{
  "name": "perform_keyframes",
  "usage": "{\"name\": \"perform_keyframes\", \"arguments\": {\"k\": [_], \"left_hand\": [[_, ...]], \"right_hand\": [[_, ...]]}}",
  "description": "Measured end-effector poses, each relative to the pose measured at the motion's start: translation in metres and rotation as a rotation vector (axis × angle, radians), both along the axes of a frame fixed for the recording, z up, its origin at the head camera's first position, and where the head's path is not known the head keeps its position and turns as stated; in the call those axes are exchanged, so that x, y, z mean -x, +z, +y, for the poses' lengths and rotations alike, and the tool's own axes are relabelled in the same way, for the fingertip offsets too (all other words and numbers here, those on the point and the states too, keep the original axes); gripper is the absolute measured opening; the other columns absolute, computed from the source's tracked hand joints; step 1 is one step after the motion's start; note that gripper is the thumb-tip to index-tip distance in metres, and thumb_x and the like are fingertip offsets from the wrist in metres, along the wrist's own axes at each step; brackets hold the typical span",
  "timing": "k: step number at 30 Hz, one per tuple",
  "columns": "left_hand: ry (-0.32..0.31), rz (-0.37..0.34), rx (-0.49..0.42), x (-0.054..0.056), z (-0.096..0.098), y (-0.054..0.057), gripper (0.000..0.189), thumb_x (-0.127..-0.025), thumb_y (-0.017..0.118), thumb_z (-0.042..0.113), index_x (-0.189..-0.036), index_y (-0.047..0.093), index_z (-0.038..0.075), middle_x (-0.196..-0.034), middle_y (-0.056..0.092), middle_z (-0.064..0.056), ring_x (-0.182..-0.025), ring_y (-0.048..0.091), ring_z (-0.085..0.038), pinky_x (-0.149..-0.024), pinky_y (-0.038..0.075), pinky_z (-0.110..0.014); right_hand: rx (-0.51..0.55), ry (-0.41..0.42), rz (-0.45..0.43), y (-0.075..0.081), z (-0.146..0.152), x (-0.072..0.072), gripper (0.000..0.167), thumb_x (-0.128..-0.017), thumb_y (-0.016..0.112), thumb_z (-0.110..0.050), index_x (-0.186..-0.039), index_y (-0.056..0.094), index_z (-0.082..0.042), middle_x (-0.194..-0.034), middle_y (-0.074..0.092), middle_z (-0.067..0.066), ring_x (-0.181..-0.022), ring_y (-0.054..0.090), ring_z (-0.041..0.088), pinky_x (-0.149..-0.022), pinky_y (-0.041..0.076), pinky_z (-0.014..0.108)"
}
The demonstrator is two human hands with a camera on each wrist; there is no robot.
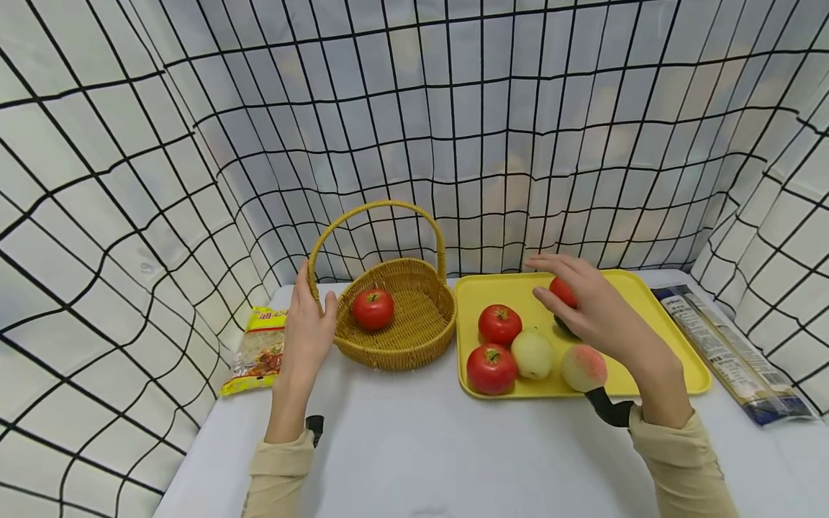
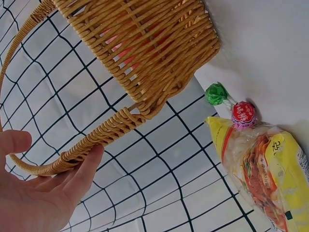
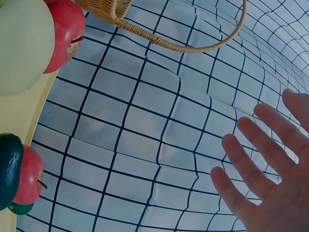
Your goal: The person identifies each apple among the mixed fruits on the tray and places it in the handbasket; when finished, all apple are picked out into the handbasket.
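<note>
My left hand (image 1: 307,334) is at the left side of the wicker basket (image 1: 401,352). Its straight fingers touch the basket's arched handle (image 2: 96,137), while the thumb stands apart on the other side. A red apple (image 1: 373,309) lies inside the basket. My right hand (image 1: 599,320) hovers, fingers spread and nothing in it, over the yellow tray (image 1: 473,288). Beneath it a red apple (image 1: 562,291) and a dark green, rounded thing (image 3: 8,169) are partly hidden. Also on the tray are two more red apples (image 1: 500,324), a pale green fruit (image 1: 533,352) and a peach (image 1: 585,367).
A yellow food packet (image 1: 262,349) lies left of the basket, with two wrapped lollipops (image 2: 244,114) by it. Right of the tray lies a long clear-and-blue packet (image 1: 735,352). Black netting (image 1: 453,147) over white cloth encloses the table (image 1: 453,460) at back and sides.
</note>
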State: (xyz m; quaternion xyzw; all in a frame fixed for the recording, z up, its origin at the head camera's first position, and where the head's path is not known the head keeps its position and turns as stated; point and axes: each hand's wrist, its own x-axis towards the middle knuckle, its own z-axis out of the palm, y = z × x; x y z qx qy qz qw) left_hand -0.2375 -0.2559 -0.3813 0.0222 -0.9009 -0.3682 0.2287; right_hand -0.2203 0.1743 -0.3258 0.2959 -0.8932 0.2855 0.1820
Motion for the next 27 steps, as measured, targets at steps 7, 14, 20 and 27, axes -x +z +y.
{"name": "perform_keyframes", "arguments": {"k": [7,14,20,27], "left_hand": [[0.01,0.032,0.011,0.005,0.001,0.002,0.074,-0.107,0.047,0.028,-0.167,0.004,0.024,-0.17,0.025,-0.017,-0.145,0.044,-0.045,-0.116,0.041,-0.062],[0.036,-0.009,0.041,-0.004,0.0,-0.003,0.076,-0.107,0.046,0.029,-0.167,0.0,0.024,-0.17,0.024,-0.019,-0.142,0.045,-0.048,-0.111,0.045,-0.064],[0.042,-0.003,0.062,-0.007,-0.003,-0.004,0.075,-0.107,0.046,0.028,-0.167,0.003,0.018,-0.169,0.025,-0.021,-0.142,0.046,-0.049,-0.111,0.044,-0.064],[0.028,0.026,0.059,0.0,0.001,-0.004,0.075,-0.107,0.048,0.028,-0.167,0.004,0.016,-0.168,0.026,-0.023,-0.142,0.046,-0.049,-0.112,0.044,-0.064]], "right_hand": [[-0.038,0.019,-0.046,0.0,-0.001,0.008,0.044,-0.103,0.062,-0.025,-0.146,0.055,-0.017,-0.144,0.058,0.007,-0.129,0.05,0.028,-0.113,0.042,0.058],[-0.032,0.022,-0.105,-0.014,-0.003,0.006,0.044,-0.103,0.062,-0.027,-0.145,0.056,-0.018,-0.148,0.056,0.006,-0.129,0.052,0.026,-0.112,0.045,0.056],[-0.038,0.053,-0.128,-0.025,-0.013,0.006,0.045,-0.103,0.063,-0.03,-0.146,0.056,-0.021,-0.148,0.058,0.001,-0.14,0.05,0.026,-0.115,0.045,0.053],[-0.084,0.069,-0.181,-0.025,-0.025,0.011,0.045,-0.101,0.064,-0.036,-0.144,0.057,-0.022,-0.146,0.06,-0.001,-0.141,0.05,0.027,-0.117,0.043,0.055]]}}
